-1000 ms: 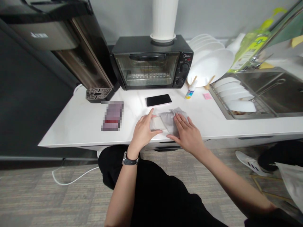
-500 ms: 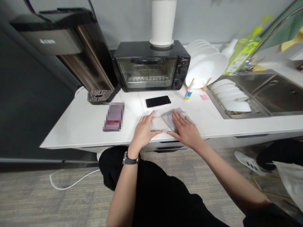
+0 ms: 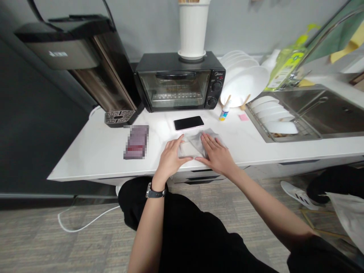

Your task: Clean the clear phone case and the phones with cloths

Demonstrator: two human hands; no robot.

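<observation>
A translucent greyish plastic bag (image 3: 186,148) lies on the white countertop near its front edge, with something pale and flat showing under the film. My left hand (image 3: 170,154), a watch on its wrist, curves around the bag's left end, thumb along the lower edge and fingers at the upper edge. Over the right part, where the film is loose and creased, my right hand (image 3: 215,151) lies flat with its thumb spread towards the left thumb. Just behind the bag is a black-screened phone (image 3: 189,123). What the right palm covers is hidden.
A blurred-out purple item (image 3: 137,142) lies to the left, before a water dispenser (image 3: 93,68). Behind stands a toaster oven (image 3: 179,85). A small bottle (image 3: 224,112), a pink sticky note (image 3: 243,117), upright plates (image 3: 247,83) and a sink (image 3: 335,110) are rightward.
My right hand has slid a little left along with the loose film, closer to my left hand. The left hand stays around the bag's end. The camera view has shifted slightly.
</observation>
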